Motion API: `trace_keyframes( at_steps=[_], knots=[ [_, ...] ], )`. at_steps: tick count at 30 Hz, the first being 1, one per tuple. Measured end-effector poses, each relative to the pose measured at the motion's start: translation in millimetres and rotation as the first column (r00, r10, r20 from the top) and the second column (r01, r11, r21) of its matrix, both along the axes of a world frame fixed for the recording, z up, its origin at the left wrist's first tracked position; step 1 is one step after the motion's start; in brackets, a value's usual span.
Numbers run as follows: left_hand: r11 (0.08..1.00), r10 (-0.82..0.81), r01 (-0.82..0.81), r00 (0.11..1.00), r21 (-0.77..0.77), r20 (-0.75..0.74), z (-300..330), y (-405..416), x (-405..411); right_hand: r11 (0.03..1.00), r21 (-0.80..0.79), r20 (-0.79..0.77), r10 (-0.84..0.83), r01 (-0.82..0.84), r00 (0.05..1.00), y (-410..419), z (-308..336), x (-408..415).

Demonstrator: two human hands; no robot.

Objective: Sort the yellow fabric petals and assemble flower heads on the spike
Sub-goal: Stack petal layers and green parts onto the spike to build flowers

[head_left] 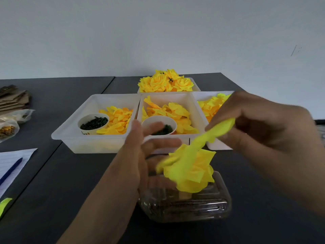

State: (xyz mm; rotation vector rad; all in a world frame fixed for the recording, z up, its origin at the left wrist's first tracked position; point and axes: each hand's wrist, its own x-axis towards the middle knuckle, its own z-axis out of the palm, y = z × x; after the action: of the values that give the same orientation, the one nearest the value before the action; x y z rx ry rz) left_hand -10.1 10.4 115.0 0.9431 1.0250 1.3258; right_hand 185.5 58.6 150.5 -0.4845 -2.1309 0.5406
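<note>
Her left hand (140, 152) is spread wide beside the half-built flower head (190, 171), probably steadying it over the clear box (193, 208). The right hand (263, 138) pinches a yellow petal (219, 127) just above, seemingly lowering it on; the spike itself is hidden.

Soft, even daylight with faint shadows and no harsh glare. Both hands (263, 138) and the yellow petal (219, 127) are smeared by motion blur. The table's (70, 173) far edge bows from wide-angle distortion.
</note>
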Motion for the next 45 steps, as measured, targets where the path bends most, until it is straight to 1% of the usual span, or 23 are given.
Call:
trace_keyframes(
  at_steps=[1,2,3,5,6,8,10,12,13,15,16,18,21,23,24,27,30,35,39,42,45],
  knots=[
    [0.996,0.081,-0.081,0.996,0.024,0.026,1.9,-0.5,0.0,0.989,-0.144,-0.07,0.023,-0.033,0.997,4.0,0.9,-1.5],
    [0.99,0.127,-0.126,0.992,0.069,-0.017,-0.1,-1.5,-2.0,0.958,-0.284,-0.105,-0.008,-0.022,0.994,6.0,1.8,-4.9],
    [0.985,0.129,-0.117,0.987,0.125,-0.093,-0.8,-2.8,-2.5,0.916,-0.401,-0.083,-0.033,-0.003,0.996,11.6,-1.3,-4.7],
    [0.969,0.136,-0.075,0.958,0.234,-0.254,-2.5,-7.8,-0.4,0.799,-0.601,-0.053,-0.028,-0.009,0.998,17.6,-3.0,-7.1],
    [0.965,0.14,-0.058,0.939,0.256,-0.314,-5.8,-9.3,-0.2,0.734,-0.679,-0.063,-0.025,-0.025,0.998,20.6,-3.2,-8.5],
    [0.961,0.16,-0.061,0.917,0.268,-0.366,-10.5,-9.3,0.5,0.642,-0.766,-0.059,-0.019,-0.033,0.998,23.7,-4.7,-10.2],
    [0.963,0.173,-0.057,0.881,0.264,-0.441,-14.6,-10.4,0.0,0.593,-0.805,-0.031,-0.022,-0.012,0.999,26.1,-6.6,-10.8],
    [0.952,0.226,-0.064,0.807,0.299,-0.546,-19.9,-9.8,-3.3,0.571,-0.821,0.003,-0.01,0.008,1.0,28.9,-7.7,-9.7],
    [0.942,0.26,-0.074,0.776,0.327,-0.574,-20.5,-8.5,-3.9,0.562,-0.827,0.007,0.003,0.004,1.0,30.1,-7.9,-9.4],
    [0.929,0.308,-0.111,0.759,0.352,-0.573,-22.1,-4.8,-4.6,0.537,-0.844,0.022,0.032,0.001,0.999,32.2,-7.7,-9.0],
    [0.931,0.309,-0.123,0.766,0.343,-0.564,-22.7,-2.4,-4.7,0.525,-0.851,0.034,0.053,0.001,0.998,32.8,-7.8,-8.9],
    [0.948,0.268,-0.124,0.809,0.294,-0.523,-21.9,2.3,-3.0,0.52,-0.854,0.058,0.081,0.008,0.995,34.6,-9.8,-8.4],
    [0.974,0.189,-0.116,0.887,0.193,-0.422,-19.2,8.7,1.3,0.579,-0.814,0.111,0.055,0.059,0.992,38.1,-14.9,-7.3],
    [0.983,0.162,-0.112,0.907,0.148,-0.388,-18.4,11.1,3.1,0.62,-0.778,0.14,0.015,0.101,0.99,40.9,-18.1,-5.9],
    [0.984,0.156,-0.112,0.912,0.136,-0.38,-18.7,12.1,3.4,0.622,-0.775,0.141,0.002,0.11,0.99,42.5,-19.6,-5.1],
    [0.985,0.164,-0.127,0.91,0.12,-0.381,-21.0,13.4,3.2,0.609,-0.785,0.148,0.003,0.115,0.989,46.5,-24.0,-2.0],
    [0.982,0.172,-0.124,0.893,0.14,-0.415,-24.2,13.4,2.4,0.618,-0.775,0.182,0.013,0.136,0.983,49.6,-29.5,-0.9],
    [0.981,0.163,-0.094,0.873,0.169,-0.46,-30.7,21.1,-2.8,0.609,-0.765,0.228,-0.05,0.211,0.972,53.5,-37.0,-2.4],
    [0.976,0.185,-0.1,0.853,0.194,-0.488,-38.0,31.1,-9.7,0.667,-0.701,0.272,-0.076,0.252,0.959,51.4,-39.8,-1.1],
    [0.976,0.183,-0.094,0.842,0.196,-0.507,-43.4,36.7,-13.2,0.712,-0.663,0.242,-0.086,0.229,0.967,47.3,-39.9,-0.4],
    [0.975,0.193,-0.112,0.848,0.19,-0.493,-45.3,42.1,-15.5,0.734,-0.639,0.233,-0.101,0.231,0.967,47.0,-41.4,0.4]
  ],
)
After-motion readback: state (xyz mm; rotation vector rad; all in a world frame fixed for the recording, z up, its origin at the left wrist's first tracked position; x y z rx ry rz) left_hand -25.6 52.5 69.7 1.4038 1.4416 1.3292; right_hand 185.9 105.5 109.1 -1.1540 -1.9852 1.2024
